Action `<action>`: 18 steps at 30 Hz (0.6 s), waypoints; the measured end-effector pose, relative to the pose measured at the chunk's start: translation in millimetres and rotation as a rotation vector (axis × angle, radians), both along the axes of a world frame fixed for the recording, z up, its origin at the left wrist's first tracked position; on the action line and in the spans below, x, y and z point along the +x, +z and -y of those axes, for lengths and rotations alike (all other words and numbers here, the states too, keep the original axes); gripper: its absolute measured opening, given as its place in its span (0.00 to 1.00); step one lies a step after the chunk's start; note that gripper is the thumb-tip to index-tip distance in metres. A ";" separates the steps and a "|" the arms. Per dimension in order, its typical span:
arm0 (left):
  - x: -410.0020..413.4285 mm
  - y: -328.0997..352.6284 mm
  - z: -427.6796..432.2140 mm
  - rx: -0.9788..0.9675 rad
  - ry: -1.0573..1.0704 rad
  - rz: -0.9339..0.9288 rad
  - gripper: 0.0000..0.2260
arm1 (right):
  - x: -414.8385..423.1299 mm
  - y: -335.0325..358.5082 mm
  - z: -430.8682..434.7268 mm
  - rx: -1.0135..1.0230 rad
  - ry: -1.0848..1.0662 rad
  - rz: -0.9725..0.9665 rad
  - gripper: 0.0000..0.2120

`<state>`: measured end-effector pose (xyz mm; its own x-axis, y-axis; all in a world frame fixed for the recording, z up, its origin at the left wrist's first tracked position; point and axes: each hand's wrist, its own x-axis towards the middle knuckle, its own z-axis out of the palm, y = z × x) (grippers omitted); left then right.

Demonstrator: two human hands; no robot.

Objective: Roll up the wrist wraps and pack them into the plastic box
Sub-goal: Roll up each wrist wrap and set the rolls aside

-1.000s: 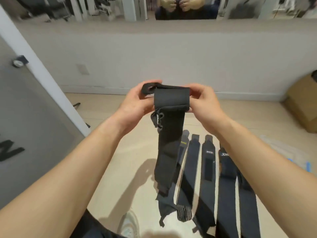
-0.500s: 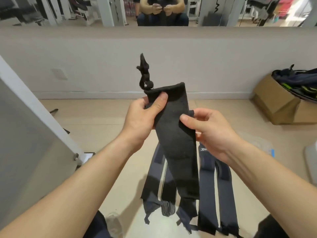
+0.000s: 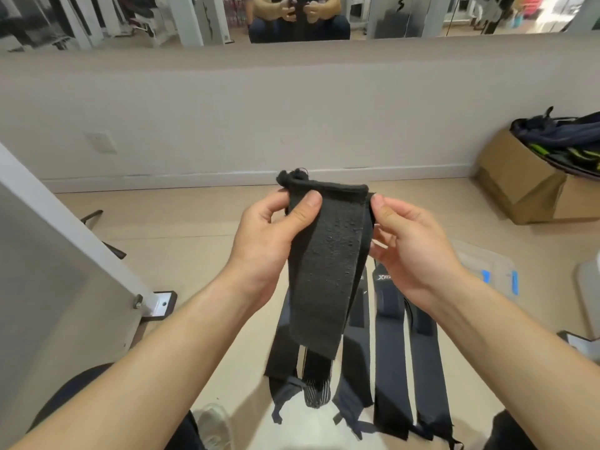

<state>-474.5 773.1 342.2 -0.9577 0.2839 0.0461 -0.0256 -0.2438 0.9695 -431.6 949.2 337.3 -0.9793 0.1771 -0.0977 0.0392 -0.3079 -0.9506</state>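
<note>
The left hand [image 3: 269,235] and right hand [image 3: 409,248] each pinch, fingers [image 3: 306,206] curled, a top corner of 1 black wrist wrap [image 3: 324,271], which hangs unrolled between them. Rolling seems about to begin: next, curl the top edge down tightly. Below the fingers, other wraps [image 3: 389,352] lie flat on the floor [image 3: 194,254]; the plastic box [image 3: 480,258] sits right of them.

legible marking: one white printed logo [image 3: 384,278] on the upper end of a dark wrist wrap [image 3: 391,368] lying flat on the floor [image 3: 194,228]. first character reads "x". the remaining characters are too small and blurred to read.
</note>
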 end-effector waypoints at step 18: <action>17.8 -4.3 -32.5 0.109 0.315 0.202 0.12 | 3.0 -2.0 15.8 -0.103 0.008 -0.115 0.14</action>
<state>-456.6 805.7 337.8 -0.9901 -0.0218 -0.1385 -0.1206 -0.3716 0.9205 -428.6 933.5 335.2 -0.9864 0.1644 -0.0018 -0.0657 -0.4044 -0.9122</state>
